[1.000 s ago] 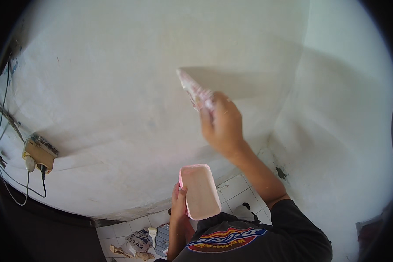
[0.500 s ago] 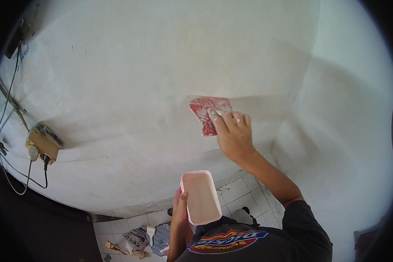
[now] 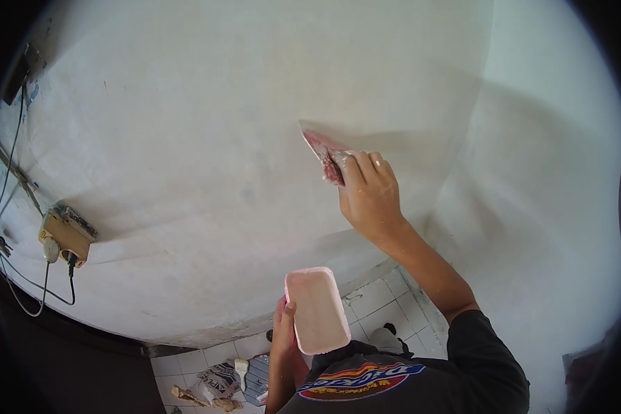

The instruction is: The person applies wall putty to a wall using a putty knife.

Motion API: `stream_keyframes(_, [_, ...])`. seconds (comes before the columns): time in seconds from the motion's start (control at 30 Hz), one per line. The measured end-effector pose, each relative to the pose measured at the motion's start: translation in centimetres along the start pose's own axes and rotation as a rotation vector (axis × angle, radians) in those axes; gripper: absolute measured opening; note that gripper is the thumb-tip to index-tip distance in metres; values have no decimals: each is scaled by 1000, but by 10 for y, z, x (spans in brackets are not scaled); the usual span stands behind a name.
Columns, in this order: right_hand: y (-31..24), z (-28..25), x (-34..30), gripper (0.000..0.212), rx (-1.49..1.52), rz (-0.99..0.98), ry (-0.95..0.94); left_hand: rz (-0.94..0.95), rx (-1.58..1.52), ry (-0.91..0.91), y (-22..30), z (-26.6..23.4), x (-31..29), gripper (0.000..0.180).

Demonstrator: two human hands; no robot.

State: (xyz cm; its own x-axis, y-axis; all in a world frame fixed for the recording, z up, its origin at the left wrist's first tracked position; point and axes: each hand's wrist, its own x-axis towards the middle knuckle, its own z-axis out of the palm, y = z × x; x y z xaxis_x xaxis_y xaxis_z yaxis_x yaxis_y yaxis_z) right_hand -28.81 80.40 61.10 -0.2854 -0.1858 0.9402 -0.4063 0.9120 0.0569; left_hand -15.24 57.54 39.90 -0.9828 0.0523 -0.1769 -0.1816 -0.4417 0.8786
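Observation:
My right hand (image 3: pixel 372 186) is closed on a red putty scraper (image 3: pixel 324 150), a flat spreader smeared with white filler. Its blade is tilted, with the upper left edge at the pale wall (image 3: pixel 221 124); whether it touches cannot be made out. Whitish paste coats my fingers. Lower down, my left hand (image 3: pixel 283 328) grips the left side of a pink rectangular tub (image 3: pixel 317 310), thumb at the rim and the other fingers behind it. The inside of the tub looks coated in pale paste.
At left, a yellowish socket box (image 3: pixel 65 238) with plugs and hanging cables juts from the wall. A wall corner stands at right. On the tiled floor (image 3: pixel 386 314) below lie a plastic bag (image 3: pixel 217 383) and a brush (image 3: pixel 241 372).
My right hand has moved the scraper slightly up and turned it more edge-on. My left hand and the tub have stayed nearly still.

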Motion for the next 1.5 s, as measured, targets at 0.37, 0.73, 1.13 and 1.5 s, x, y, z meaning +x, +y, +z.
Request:
stream_keyframes(0.37, [57, 3, 12, 26, -308, -84, 27, -8, -61, -50, 12, 16, -2, 69])
stream_keyframes(0.73, [65, -23, 64, 26, -142, 82, 148, -14, 46, 26, -2, 6, -1, 63])
stream_keyframes(1.13, [37, -39, 70, 23, -62, -9, 164, -2, -9, -3, 5, 14, -2, 60])
stream_keyframes(1.5, [21, -16, -10, 28, 25, -300, -58, -13, -114, -13, 13, 24, -13, 60])
